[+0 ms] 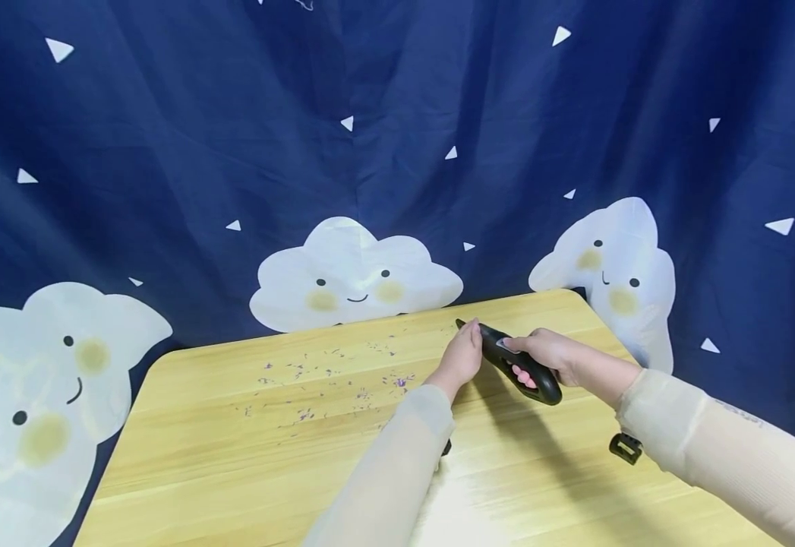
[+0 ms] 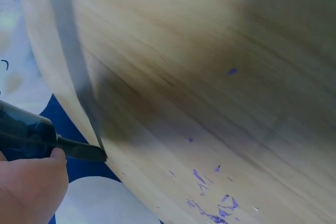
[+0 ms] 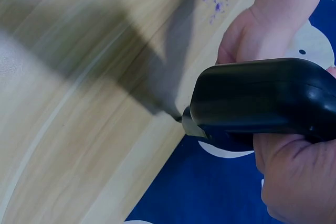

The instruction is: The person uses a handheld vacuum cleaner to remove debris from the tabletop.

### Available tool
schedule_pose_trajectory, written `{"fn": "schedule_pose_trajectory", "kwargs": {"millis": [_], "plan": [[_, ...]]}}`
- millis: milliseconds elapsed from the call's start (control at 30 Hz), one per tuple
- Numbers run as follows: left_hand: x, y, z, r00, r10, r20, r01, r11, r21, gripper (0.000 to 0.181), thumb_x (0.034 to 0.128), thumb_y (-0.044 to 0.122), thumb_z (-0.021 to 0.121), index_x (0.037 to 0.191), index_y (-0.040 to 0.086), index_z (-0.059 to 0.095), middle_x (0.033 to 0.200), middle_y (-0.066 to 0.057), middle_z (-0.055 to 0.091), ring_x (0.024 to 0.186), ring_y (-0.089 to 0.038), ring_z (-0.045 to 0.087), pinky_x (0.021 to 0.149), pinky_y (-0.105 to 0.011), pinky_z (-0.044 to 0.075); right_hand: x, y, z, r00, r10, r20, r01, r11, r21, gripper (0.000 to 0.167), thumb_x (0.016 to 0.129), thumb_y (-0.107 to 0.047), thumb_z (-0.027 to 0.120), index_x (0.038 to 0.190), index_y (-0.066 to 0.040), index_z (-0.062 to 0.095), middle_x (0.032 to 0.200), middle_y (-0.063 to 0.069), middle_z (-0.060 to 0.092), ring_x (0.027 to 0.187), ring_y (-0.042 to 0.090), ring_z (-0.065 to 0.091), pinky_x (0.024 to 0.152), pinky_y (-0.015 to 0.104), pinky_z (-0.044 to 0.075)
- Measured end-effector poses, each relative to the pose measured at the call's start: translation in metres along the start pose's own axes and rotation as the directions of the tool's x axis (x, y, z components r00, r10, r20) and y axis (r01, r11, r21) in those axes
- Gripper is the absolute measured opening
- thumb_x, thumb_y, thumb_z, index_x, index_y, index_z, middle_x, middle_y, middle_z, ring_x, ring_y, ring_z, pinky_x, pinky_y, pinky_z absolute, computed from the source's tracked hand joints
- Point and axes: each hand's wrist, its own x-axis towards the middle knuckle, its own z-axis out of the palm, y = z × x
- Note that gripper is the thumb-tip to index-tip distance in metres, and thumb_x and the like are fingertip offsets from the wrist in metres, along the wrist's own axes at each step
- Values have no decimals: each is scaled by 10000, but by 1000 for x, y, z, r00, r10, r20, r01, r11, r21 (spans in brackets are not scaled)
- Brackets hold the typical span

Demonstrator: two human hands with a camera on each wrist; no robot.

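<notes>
Blue cloud-print curtain (image 1: 397, 114) hangs behind the desk (image 1: 219, 471), right at its far edge. Black handheld vacuum, by its shape (image 3: 252, 95), is above the desk's far right part, tilted nose-down, presumably to get the tip low. Right hand (image 1: 554, 351) grips the rear handle, fingers through the loop, thumb on top; likely carries the weight and reaches the controls. Left hand (image 1: 462, 357) holds the front near the nozzle (image 2: 81, 149), probably for steering; some fingers hidden. Nozzle tip sits by the far edge; contact with wood: can't tell. Purple scraps (image 1: 401, 382) lie scattered left of it, mostly loose, a few clumped.
</notes>
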Motion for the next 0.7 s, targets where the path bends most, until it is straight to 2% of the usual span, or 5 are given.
{"fn": "schedule_pose_trajectory", "kwargs": {"millis": [167, 267, 533, 700], "plan": [[-3, 0, -2, 999, 19, -27, -19, 1000, 20, 529, 1124, 270, 163, 1529, -10, 357, 1568, -139, 389, 1454, -280, 342, 1201, -350, 261, 3, 1, -1, 1000, -11, 14, 11, 1000, -8, 384, 1091, -253, 367, 876, 26, 520, 653, 8, 526, 505, 63, 509, 507, 180, 480], [-5, -1, -3, 998, 32, -46, -30, 999, 41, 523, 1125, 255, 174, 1512, -29, 379, 1550, -154, 413, 1443, -283, 363, 1194, -346, 278, 4, 2, -2, 1000, -16, 25, 17, 1000, -5, 396, 1089, -250, 368, 829, 5, 523, 645, 6, 519, 498, 61, 502, 499, 174, 473], [-15, 0, -5, 998, 37, -57, -31, 993, 110, 537, 1124, 268, 175, 1492, -49, 404, 1555, -163, 400, 1453, -265, 347, 1191, -346, 282, -2, 2, -1, 998, -2, 57, 4, 999, -41, 383, 1083, -250, 374, 840, 4, 527, 641, 0, 507, 487, 59, 486, 492, 173, 456], [-22, 2, -3, 993, 42, -111, -27, 991, 131, 521, 1122, 259, 200, 1477, -44, 433, 1539, -156, 427, 1431, -263, 386, 1177, -345, 308, -5, 1, -2, 997, 9, 74, -2, 996, -91, 399, 1085, -258, 372, 866, 30, 541, 641, 3, 510, 479, 62, 486, 488, 179, 449]]}}
